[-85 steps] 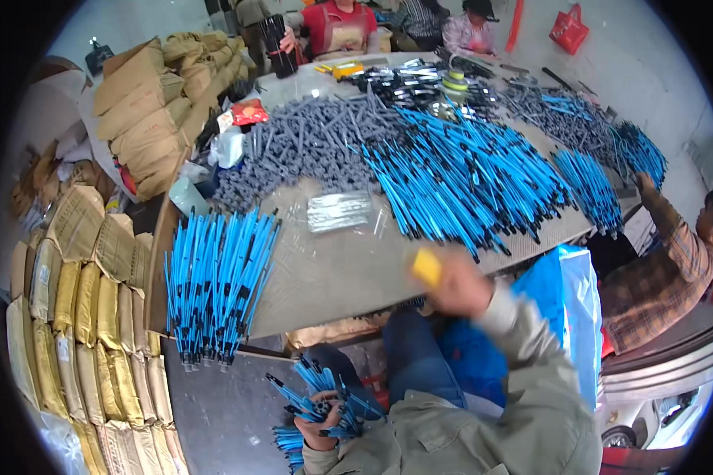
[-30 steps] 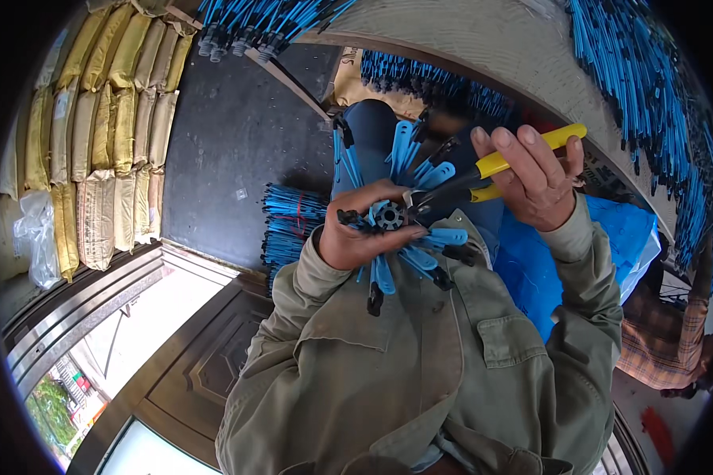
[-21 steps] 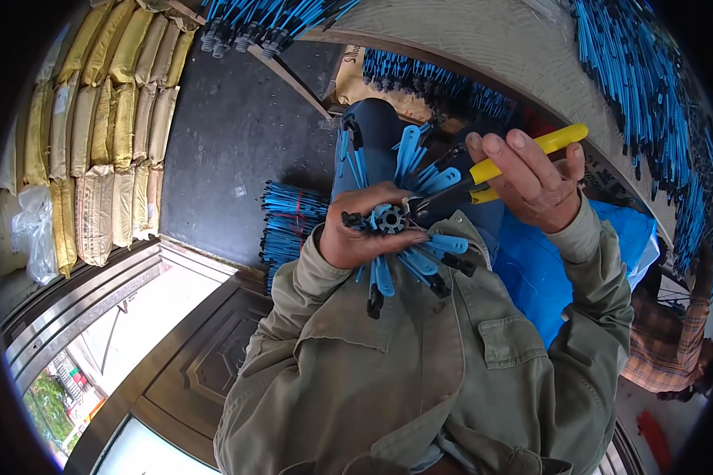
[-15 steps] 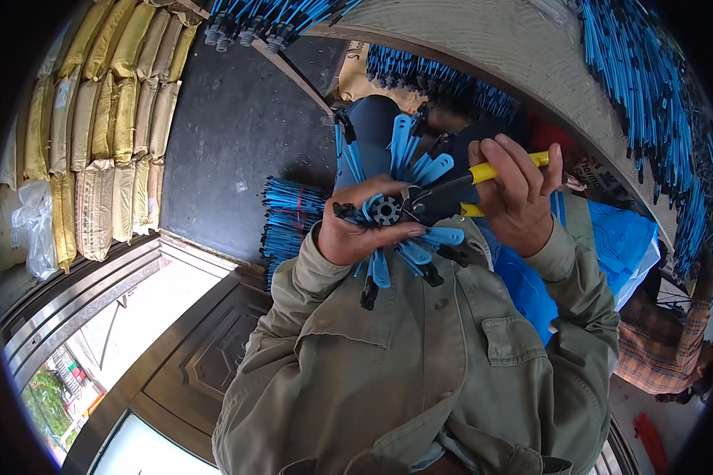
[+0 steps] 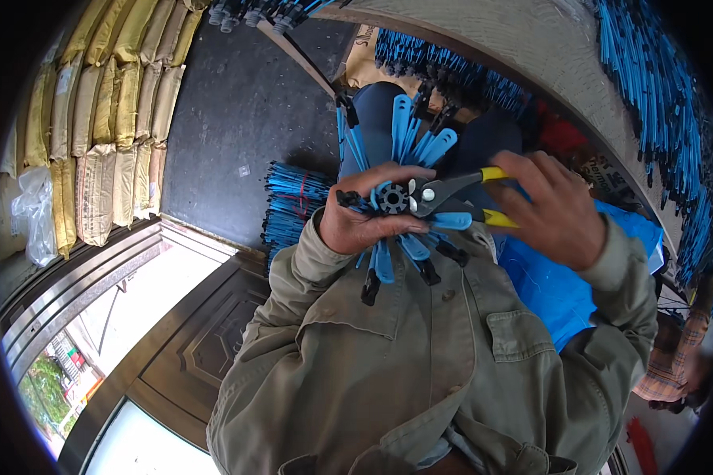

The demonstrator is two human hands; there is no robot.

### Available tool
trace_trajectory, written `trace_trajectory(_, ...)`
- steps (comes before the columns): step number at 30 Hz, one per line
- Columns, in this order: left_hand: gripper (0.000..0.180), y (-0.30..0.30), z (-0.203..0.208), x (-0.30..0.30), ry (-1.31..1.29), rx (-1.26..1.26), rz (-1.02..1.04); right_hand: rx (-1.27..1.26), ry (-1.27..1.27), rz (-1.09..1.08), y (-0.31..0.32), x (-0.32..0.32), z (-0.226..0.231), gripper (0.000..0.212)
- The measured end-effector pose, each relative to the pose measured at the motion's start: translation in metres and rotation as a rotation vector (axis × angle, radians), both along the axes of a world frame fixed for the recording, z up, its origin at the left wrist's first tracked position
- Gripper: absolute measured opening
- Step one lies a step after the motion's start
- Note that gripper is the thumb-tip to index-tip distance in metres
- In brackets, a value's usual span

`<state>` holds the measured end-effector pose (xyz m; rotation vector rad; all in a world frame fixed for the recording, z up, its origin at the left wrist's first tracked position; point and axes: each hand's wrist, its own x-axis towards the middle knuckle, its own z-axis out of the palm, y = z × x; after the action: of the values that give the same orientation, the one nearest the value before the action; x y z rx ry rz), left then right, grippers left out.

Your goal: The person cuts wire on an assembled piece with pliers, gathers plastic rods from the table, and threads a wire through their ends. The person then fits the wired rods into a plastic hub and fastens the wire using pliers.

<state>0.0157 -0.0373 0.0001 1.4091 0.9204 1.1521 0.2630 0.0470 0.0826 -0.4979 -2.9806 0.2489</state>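
Observation:
My left hand is closed around a black slotted hub with blue plastic arms fanning out on all sides. Several arms carry black clip-like ends. My thumb and fingers flank the hub. From the right, my right hand grips yellow-handled pliers, handles spread apart. The pliers' head meets the right rim of the hub, beside a blue arm; what lies in the jaws cannot be made out. My right fingers are partly blurred.
A tied bundle of blue rods lies left of my knee. Stacked sacks stand at the far left. A curved-looking table edge with blue rods runs across the top right. Blue sheeting is by my right arm; a person in plaid sits beyond.
The pliers' handles have spread wider, and my right hand has shifted right and lower. My left hand and the hub have moved slightly right.

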Motion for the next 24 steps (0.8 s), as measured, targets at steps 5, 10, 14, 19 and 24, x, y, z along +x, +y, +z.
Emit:
trace_trajectory(5,0.052,0.004,0.003,0.0,-0.029,0.041,-0.083,-0.616,-0.021,0.023,0.002,0.012,-0.005,0.029)
trace_trajectory(10,0.051,0.008,-0.008,-0.003,-0.145,0.121,-0.213,-1.36,0.061,0.024,0.014,0.014,-0.021,0.031)
trace_trajectory(14,0.049,-0.001,-0.004,-0.001,-0.07,0.094,-0.087,-1.789,0.108,0.039,0.016,0.01,-0.029,0.032)
trace_trajectory(19,0.05,-0.004,0.0,0.003,-0.012,0.031,0.031,-0.076,-0.039,-0.19,-0.016,-0.002,-0.032,0.029)
trace_trajectory(24,0.053,-0.003,0.0,0.008,0.036,0.048,0.126,0.283,0.166,-0.284,-0.014,-0.013,-0.044,0.023)
